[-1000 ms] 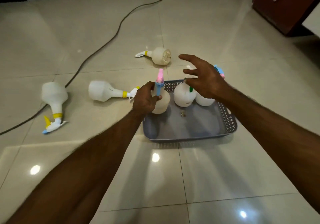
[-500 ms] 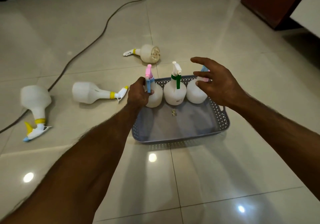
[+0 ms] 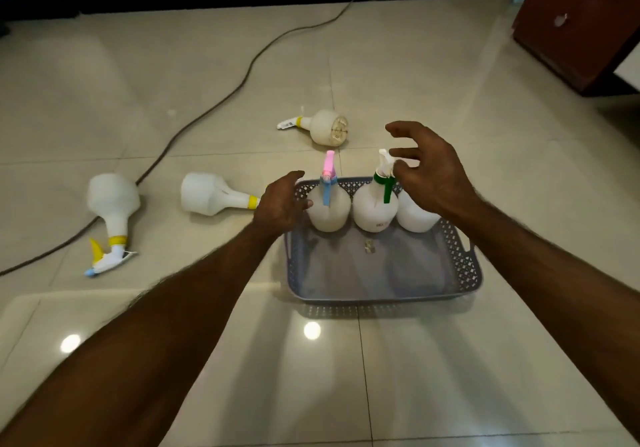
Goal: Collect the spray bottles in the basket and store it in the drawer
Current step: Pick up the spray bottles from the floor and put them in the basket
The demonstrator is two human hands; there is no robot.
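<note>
A grey perforated basket [image 3: 464, 266] sits on the tiled floor. Three white spray bottles stand upright along its far side: one with a pink and blue head [image 3: 329, 211], one with a green trigger [image 3: 375, 209], and a third [image 3: 414, 218] mostly hidden behind my right hand. My left hand [image 3: 282, 202] hovers just left of the pink-headed bottle, fingers relaxed, holding nothing. My right hand [image 3: 429, 173] hangs above the green-trigger bottle with fingers spread. Three more bottles lie on the floor: one near the basket [image 3: 211, 199], one far left [image 3: 112, 204], one beyond the basket [image 3: 325, 126].
A dark cable [image 3: 221, 100] runs diagonally across the floor from the far wall to the left edge. A brown wooden cabinet [image 3: 581, 20] with a round knob stands at the far right. Open tiled floor lies in front of the basket.
My left hand has let go of the pink-headed bottle, which now stands in the basket, and has drawn slightly left. My right hand has lifted a little above the bottles.
</note>
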